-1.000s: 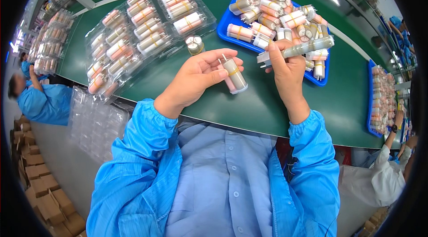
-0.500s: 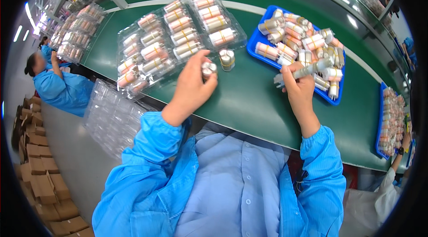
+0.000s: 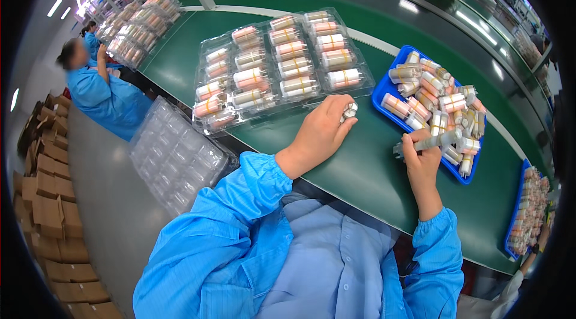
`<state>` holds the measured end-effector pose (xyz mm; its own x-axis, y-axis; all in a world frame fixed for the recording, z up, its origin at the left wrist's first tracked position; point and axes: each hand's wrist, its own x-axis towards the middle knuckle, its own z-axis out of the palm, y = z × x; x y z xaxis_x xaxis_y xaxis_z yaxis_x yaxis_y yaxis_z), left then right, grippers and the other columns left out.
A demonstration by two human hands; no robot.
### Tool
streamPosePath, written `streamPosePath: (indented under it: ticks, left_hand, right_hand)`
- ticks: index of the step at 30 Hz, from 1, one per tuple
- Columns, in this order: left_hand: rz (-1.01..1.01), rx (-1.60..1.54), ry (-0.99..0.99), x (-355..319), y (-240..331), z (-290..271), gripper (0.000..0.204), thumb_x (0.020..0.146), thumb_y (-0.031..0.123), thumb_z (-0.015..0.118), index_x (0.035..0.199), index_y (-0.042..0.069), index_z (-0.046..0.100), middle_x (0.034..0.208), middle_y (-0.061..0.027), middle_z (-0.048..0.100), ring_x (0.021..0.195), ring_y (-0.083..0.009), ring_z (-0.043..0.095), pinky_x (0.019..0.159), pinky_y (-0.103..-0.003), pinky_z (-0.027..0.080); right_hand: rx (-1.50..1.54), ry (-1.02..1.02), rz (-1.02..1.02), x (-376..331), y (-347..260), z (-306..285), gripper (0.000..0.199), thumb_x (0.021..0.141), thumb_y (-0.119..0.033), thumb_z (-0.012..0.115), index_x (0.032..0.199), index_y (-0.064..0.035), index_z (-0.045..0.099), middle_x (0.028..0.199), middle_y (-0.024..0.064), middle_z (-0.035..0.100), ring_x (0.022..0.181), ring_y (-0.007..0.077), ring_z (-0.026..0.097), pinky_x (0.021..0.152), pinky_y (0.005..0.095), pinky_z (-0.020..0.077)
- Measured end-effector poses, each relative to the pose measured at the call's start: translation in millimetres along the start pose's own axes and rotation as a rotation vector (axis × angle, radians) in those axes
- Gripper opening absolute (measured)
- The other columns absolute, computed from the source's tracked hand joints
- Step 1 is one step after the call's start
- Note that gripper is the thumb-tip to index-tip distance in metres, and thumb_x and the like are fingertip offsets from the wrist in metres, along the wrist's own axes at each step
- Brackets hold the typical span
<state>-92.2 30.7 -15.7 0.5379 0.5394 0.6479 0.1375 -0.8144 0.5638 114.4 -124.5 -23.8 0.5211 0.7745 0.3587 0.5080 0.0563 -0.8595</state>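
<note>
On the near edge of the green work table [image 3: 336, 181], we had our left hand [image 3: 321, 133] curled shut around a small clear vial [image 3: 349, 110], its capped end just showing past the fingertips beside the near right corner of the clear blister tray [image 3: 282, 64]. That tray lay to the far left of us, nearly every pocket filled with pale tubes banded in orange. Our right hand [image 3: 420, 166] was clamped on a long slim applicator [image 3: 429, 141], held level and pointing left, right at the near rim of the blue bin [image 3: 384, 88], where loose tubes lay heaped. A stack of empty clear trays [image 3: 177, 160] sat beside our left elbow, off the table edge. Farther left, another worker in a blue coat [image 3: 99, 94] bent over more filled trays [image 3: 141, 25], with cardboard boxes [image 3: 51, 193] stacked on the floor behind.

As we judged it, the vial was on its way to a pocket at the near right of the tray. Doing that well meant turning it to lie the same way as its neighbours, bands lined up, and pressing it down until it seated flat, without nudging the filled pockets alongside. The applicator hand was best kept steady over the bin, clear of the heap.
</note>
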Motion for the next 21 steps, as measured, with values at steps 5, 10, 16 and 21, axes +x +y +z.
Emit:
streamPosePath:
  ticks: [5,10,16,21]
  left_hand:
    - [-0.033,0.082,0.085,32,-6,-73,0.036,0.092,0.010,0.067,0.128,0.005,0.063,0.118,-0.0138,0.067,0.104,-0.0278,0.067,0.091,-0.036,0.053]
    - [-0.119,0.478,0.140,87,-76,-163,0.031,0.093,0.017,0.067,0.123,0.009,0.067,0.106,-0.0129,0.067,0.093,-0.0290,0.067,0.083,-0.038,0.053]
    - [0.021,0.810,-0.520,127,-146,-185,0.030,0.093,0.017,0.065,0.123,0.011,0.068,0.107,-0.0158,0.067,0.099,-0.0365,0.066,0.088,-0.045,0.053]
    - [0.043,0.828,-0.613,136,-147,-184,0.030,0.093,0.016,0.065,0.122,0.011,0.069,0.107,-0.0156,0.068,0.102,-0.0364,0.065,0.089,-0.046,0.053]
  right_hand:
    - [-0.055,0.018,-0.104,-2,-1,1,0.017,0.091,-0.005,0.070,0.078,-0.0011,0.060,0.074,0.0056,0.057,0.066,0.0141,0.052,0.060,0.0303,0.0405]
    - [-0.085,0.009,-0.160,-1,-6,0,0.017,0.091,-0.004,0.070,0.077,-0.0016,0.059,0.073,0.0054,0.055,0.065,0.0146,0.051,0.059,0.0314,0.0391]
    - [-0.096,0.021,-0.117,2,-2,1,0.018,0.091,-0.004,0.070,0.077,-0.0012,0.058,0.074,0.0059,0.055,0.065,0.0152,0.051,0.059,0.0315,0.0391]
    - [-0.095,0.033,-0.117,3,4,-2,0.018,0.091,-0.004,0.069,0.077,-0.0008,0.058,0.075,0.0065,0.056,0.067,0.0156,0.051,0.060,0.0318,0.0395]
